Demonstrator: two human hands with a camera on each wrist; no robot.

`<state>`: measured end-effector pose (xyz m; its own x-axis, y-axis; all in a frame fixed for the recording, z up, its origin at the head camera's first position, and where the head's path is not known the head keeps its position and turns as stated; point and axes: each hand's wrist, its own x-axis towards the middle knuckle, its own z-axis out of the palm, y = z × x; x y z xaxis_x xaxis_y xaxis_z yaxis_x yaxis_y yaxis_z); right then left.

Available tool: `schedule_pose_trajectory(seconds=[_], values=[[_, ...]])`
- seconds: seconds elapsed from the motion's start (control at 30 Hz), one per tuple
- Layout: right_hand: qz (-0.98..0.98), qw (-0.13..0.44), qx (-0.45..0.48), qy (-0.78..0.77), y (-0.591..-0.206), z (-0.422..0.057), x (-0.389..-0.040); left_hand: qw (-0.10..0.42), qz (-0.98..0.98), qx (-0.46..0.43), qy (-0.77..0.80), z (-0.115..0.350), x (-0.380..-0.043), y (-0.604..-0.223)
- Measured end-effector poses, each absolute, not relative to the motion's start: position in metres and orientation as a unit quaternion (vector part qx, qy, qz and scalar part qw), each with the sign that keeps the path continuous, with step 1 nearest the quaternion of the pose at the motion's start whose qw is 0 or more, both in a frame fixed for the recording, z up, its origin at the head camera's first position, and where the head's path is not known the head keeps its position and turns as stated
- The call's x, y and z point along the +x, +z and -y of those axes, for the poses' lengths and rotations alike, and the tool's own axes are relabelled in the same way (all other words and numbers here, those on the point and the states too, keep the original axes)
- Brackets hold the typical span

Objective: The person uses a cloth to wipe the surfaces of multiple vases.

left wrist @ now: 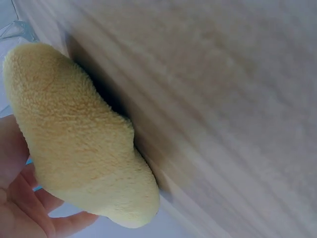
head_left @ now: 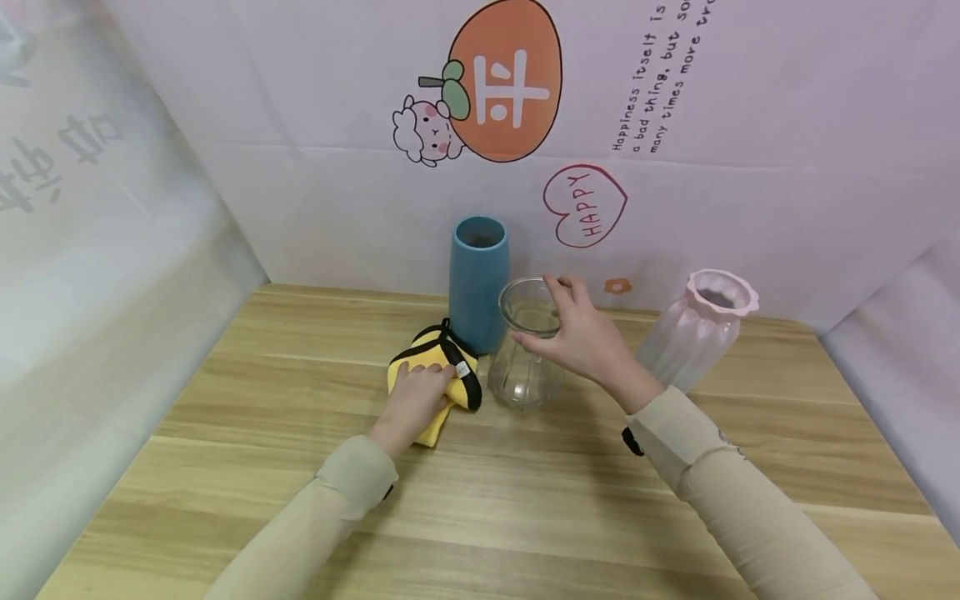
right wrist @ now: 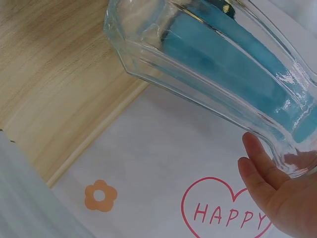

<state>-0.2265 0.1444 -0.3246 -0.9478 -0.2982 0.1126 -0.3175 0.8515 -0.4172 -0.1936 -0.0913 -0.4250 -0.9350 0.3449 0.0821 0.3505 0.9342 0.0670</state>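
My left hand (head_left: 417, 398) grips a folded yellow cloth with black edging (head_left: 428, 351), its fingers over the top. The left wrist view shows the fuzzy underside of the cloth (left wrist: 79, 134) close to the tabletop, thumb and fingers round its side. With my right hand (head_left: 585, 340) I hold a clear glass vase (head_left: 522, 379) by its flared rim, thumb in front and fingers behind. In the right wrist view the ribbed glass body (right wrist: 198, 94) slants across, and the blue vase shows through it. Whether the glass base touches the table I cannot tell.
A tall blue vase (head_left: 478, 283) stands against the back wall, behind the cloth and glass vase. Right of my right hand is a pink-white fluted vase (head_left: 693, 333). Printed white sheets (head_left: 337, 208) hang behind and beside the wooden table (head_left: 480, 517).
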Motion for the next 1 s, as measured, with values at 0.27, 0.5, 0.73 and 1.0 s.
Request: schedule_pose_trajectory(seconds=[0.27, 0.5, 0.73, 1.0], values=[[0.962, 0.024, 0.161, 0.220, -0.325, -0.145, -0.227, 0.083, 0.977, -0.185, -0.061, 0.095, -0.195, -0.425], [0.962, 0.021, 0.159, 0.221, -0.324, -0.144, -0.226, 0.184, 0.954, -0.173, -0.164, 0.102, -0.195, -0.417], [0.963, 0.019, 0.158, 0.219, -0.323, -0.143, -0.226, 0.263, 0.915, -0.171, -0.255, 0.097, -0.191, -0.402], [0.963, 0.021, 0.158, 0.217, -0.323, -0.144, -0.225, 0.312, 0.883, -0.190, -0.295, 0.088, -0.186, -0.394]])
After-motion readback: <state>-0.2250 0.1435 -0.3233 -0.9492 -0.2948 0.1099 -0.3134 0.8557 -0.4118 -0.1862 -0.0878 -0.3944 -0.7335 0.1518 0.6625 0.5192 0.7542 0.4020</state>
